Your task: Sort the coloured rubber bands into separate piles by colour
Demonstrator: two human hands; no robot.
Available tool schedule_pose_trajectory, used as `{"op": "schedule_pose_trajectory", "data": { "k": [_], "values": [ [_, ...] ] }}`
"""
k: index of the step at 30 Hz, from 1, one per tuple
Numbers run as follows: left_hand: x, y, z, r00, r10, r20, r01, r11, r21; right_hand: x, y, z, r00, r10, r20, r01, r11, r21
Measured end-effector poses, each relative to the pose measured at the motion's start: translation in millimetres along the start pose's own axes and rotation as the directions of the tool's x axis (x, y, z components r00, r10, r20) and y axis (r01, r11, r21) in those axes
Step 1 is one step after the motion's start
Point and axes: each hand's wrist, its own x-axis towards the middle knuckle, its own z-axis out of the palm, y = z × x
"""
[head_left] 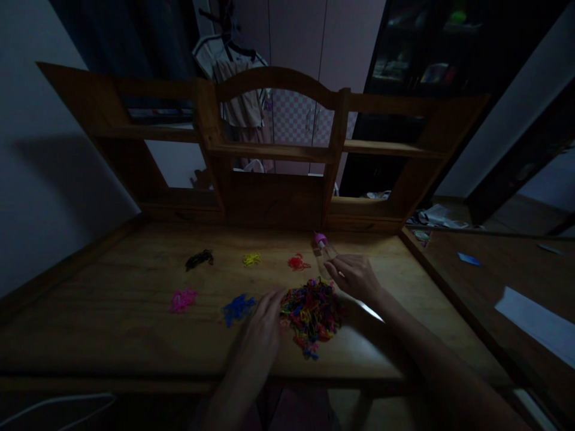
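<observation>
A heaped pile of small multicoloured rubber bands (314, 311) lies on the wooden desk. Along its left edge rests my left hand (265, 323), fingers stretched out and holding nothing I can see. My right hand (354, 276) is above the pile's upper right side, its fingers curled round the lower end of a clear bottle with a pink cap (320, 239). The bottle tilts, cap away from me, and the hand hides its base. Sorted little heaps lie nearby: red bands (297, 262), yellow bands (251, 259), blue bands (238, 309), pink bands (182, 300) and black bands (199, 260).
A wooden shelf unit (274, 152) rises along the desk's back edge. To the right is a lower brown surface (485, 275) with a white paper (536, 320) and a blue card (468, 258). The desk's front edge runs close to me. The room is dim.
</observation>
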Motion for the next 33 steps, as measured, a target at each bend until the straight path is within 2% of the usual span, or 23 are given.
{"op": "schedule_pose_trajectory", "data": {
  "k": [2, 5, 9, 13, 17, 20, 24, 28, 33],
  "values": [
    [-1.7, 6.0, 0.2, 0.999, -0.012, 0.042, 0.013, 0.999, -0.038, -6.5, -1.3, 5.3, 0.993, 0.102, -0.053, -0.095, 0.988, 0.123],
    [-1.2, 22.4, -4.2, 0.997, -0.034, 0.072, 0.04, 0.996, -0.078, -13.0, 2.2, 8.1, 0.954, 0.291, -0.068, -0.259, 0.92, 0.294],
    [-1.0, 39.0, -4.7, 0.997, 0.005, 0.072, 0.0, 0.998, -0.062, -12.9, 9.0, 9.9, 0.865, 0.498, -0.057, -0.421, 0.783, 0.458],
    [-2.5, 35.8, 4.7, 0.99, 0.103, 0.1, -0.1, 0.994, -0.041, -7.6, 11.0, 11.6, 0.768, 0.639, -0.052, -0.466, 0.612, 0.639],
    [2.4, 27.9, 12.7, 0.978, 0.182, 0.103, -0.192, 0.976, 0.103, -4.7, 11.5, 10.7, 0.733, 0.68, -0.014, -0.456, 0.507, 0.731],
    [10.1, 27.1, 14.3, 0.958, 0.246, 0.145, -0.273, 0.938, 0.212, -4.3, 12.7, 10.1, 0.727, 0.687, -0.009, -0.446, 0.481, 0.755],
    [18.7, 28.8, 14.5, 0.958, 0.237, 0.161, -0.275, 0.919, 0.284, -4.3, 14.4, 10.4, 0.717, 0.697, -0.016, -0.434, 0.464, 0.772],
    [23.8, 30.2, 10.5, 0.963, 0.204, 0.177, -0.248, 0.929, 0.274, -3.9, 14.8, 9.9, 0.707, 0.707, -0.024, -0.431, 0.457, 0.778],
    [27.1, 32.7, -1.7, 0.964, 0.184, 0.195, -0.215, 0.964, 0.156, -3.3, 14.6, 8.2, 0.702, 0.712, -0.022, -0.442, 0.459, 0.771]
  ]
}}
